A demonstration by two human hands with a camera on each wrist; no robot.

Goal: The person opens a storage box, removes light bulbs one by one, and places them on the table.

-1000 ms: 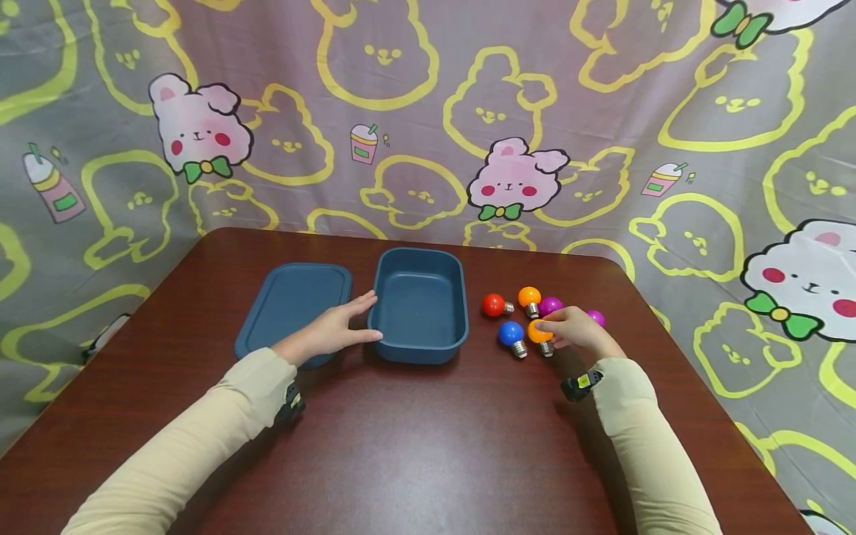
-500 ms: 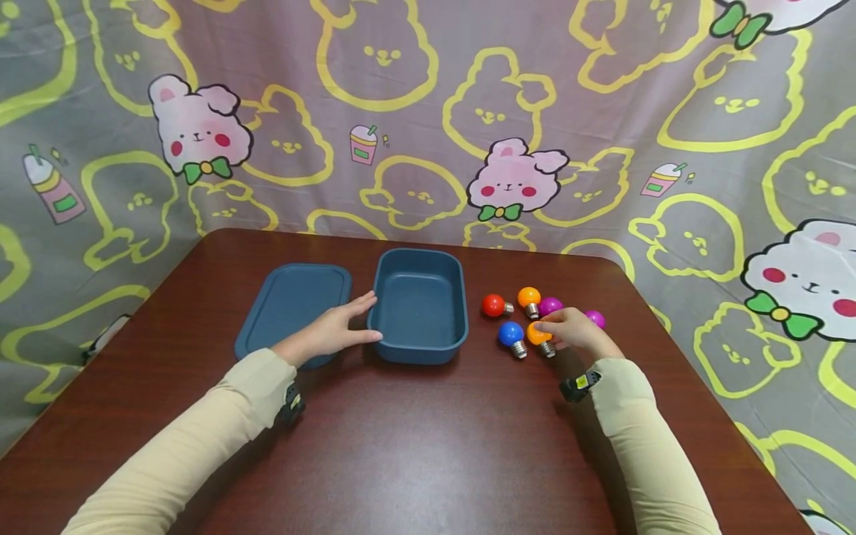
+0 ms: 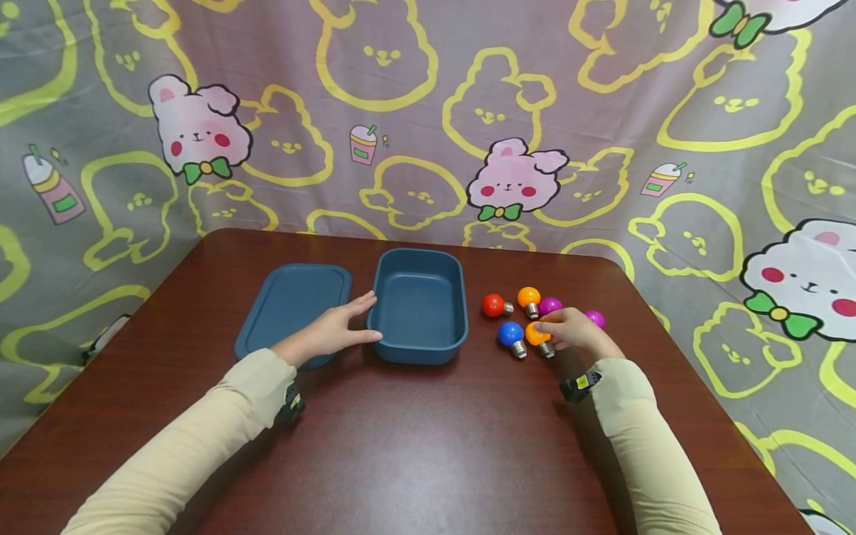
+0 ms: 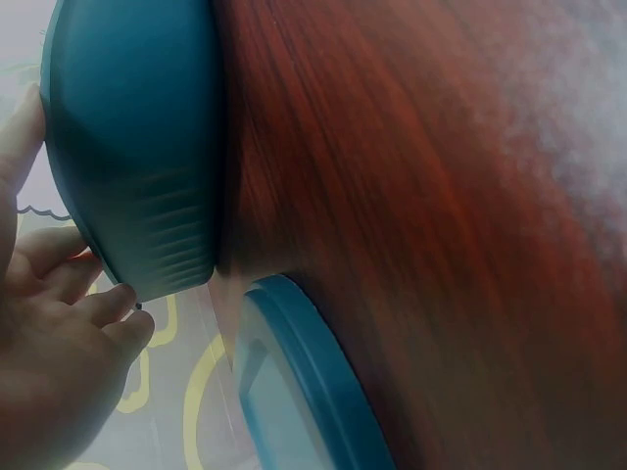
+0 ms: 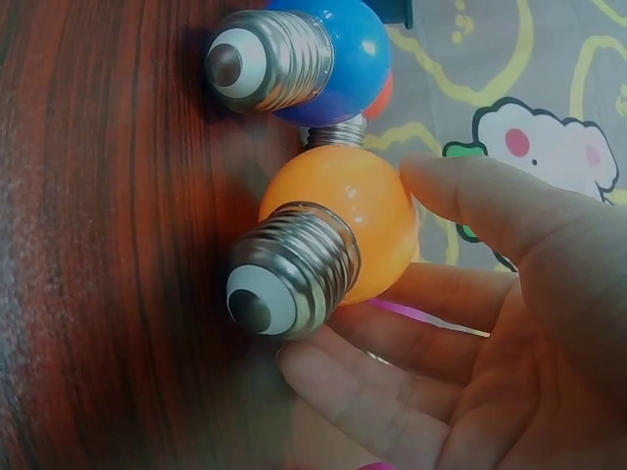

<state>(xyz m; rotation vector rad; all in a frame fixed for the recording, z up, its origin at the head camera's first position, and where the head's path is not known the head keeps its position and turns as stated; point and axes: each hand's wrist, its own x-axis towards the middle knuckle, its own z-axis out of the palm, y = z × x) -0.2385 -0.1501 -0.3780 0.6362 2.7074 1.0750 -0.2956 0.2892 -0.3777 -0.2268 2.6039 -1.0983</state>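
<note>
My left hand (image 3: 328, 331) touches the left side of a blue rectangular container (image 3: 420, 305), thumb and fingers spread at its rim. In the left wrist view, fingertips (image 4: 122, 299) lie against that rim. My right hand (image 3: 580, 331) pinches an orange light bulb (image 5: 338, 220), the thumb on one side and fingers on the other. Its metal base points towards the near side of the table. Beside it lies a blue light bulb (image 3: 511, 334). Behind are a second orange bulb (image 3: 529, 297), a red bulb (image 3: 493, 305) and a partly hidden purple bulb (image 3: 550, 305).
A flat blue lid (image 3: 294, 301) lies left of the container, partly under my left forearm's line of sight. Another purple bulb (image 3: 595, 318) shows beyond my right hand. A patterned curtain (image 3: 414, 111) hangs behind the brown table (image 3: 414, 446).
The orange bulb at my right hand has shifted slightly left and turned a little, its base swinging right. My left hand and the container have stayed put.
</note>
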